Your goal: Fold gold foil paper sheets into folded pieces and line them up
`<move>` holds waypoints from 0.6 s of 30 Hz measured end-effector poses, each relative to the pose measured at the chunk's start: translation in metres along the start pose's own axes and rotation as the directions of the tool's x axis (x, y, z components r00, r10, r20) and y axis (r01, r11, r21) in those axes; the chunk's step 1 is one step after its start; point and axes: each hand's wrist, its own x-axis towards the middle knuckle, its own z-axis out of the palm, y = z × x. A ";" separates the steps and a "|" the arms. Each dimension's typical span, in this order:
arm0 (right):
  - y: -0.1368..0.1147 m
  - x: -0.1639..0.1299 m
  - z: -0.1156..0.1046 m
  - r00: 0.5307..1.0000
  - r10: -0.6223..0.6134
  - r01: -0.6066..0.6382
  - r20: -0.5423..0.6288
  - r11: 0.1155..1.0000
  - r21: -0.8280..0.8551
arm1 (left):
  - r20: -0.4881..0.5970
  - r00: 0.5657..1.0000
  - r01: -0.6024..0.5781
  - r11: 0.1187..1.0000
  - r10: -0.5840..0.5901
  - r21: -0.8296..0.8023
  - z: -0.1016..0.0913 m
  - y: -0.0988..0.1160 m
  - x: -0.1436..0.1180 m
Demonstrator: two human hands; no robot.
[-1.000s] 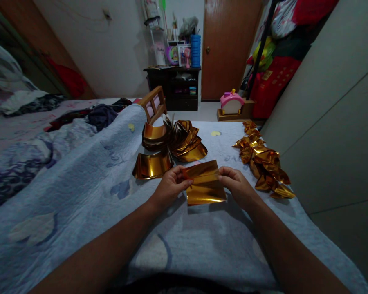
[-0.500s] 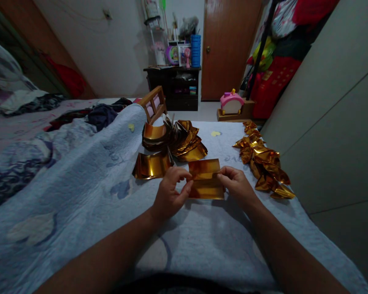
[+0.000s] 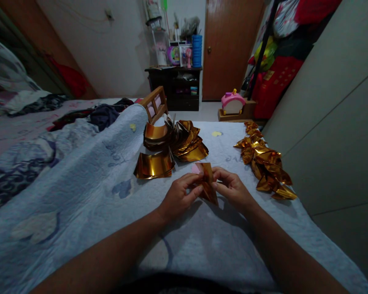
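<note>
A sheet of gold foil paper [image 3: 207, 180] is pinched between both my hands above the pale blue quilt [image 3: 86, 192]. It is folded narrow and stands on edge. My left hand [image 3: 179, 197] grips its left side with thumb and fingers. On the other side, my right hand [image 3: 233, 188] holds it. Just beyond my hands lies a fanned pile of curled gold sheets [image 3: 171, 141], with one loose curved sheet [image 3: 153, 165] in front of it. A row of folded gold pieces [image 3: 265, 165] runs along the quilt at the right.
A grey cupboard wall [image 3: 334, 114] rises close on the right. A wooden frame [image 3: 155, 104] sticks up behind the pile. Bedding and clothes [image 3: 27, 122] cover the left. A dark shelf unit [image 3: 176, 87], a brown door [image 3: 228, 49] and a pink toy [image 3: 232, 102] stand at the far end.
The flat gold sheet was folded over, then drawn together into a narrow upright shape. My hands moved closer to each other.
</note>
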 end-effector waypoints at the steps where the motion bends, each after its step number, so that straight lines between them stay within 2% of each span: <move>1: 0.000 0.000 0.000 1.000 -0.004 0.004 0.015 1.000 -0.007 | 0.029 0.999 0.031 0.997 -0.029 -0.074 0.000 0.000 0.000; 4: 0.001 -0.001 -0.001 0.998 -0.035 0.039 0.049 0.996 -0.081 | 0.109 0.984 0.171 0.924 -0.142 -0.342 0.001 -0.004 -0.001; 7: 0.002 -0.002 -0.003 0.994 -0.083 0.095 0.078 0.982 -0.166 | 0.107 0.962 0.268 0.814 -0.250 -0.515 0.002 -0.009 0.000; 14: 0.002 -0.002 -0.001 0.977 -0.161 0.197 0.143 0.934 -0.298 | 0.073 0.931 0.317 0.695 -0.357 -0.645 0.005 -0.014 0.006; 16: 0.003 -0.002 -0.001 0.981 -0.162 0.186 0.108 0.942 -0.278 | 0.050 0.923 0.318 0.686 -0.381 -0.654 0.005 -0.014 0.008; 18: 0.005 -0.002 -0.002 0.989 -0.147 0.141 -0.005 0.957 -0.253 | 0.026 0.917 0.318 0.690 -0.398 -0.650 0.004 -0.015 0.010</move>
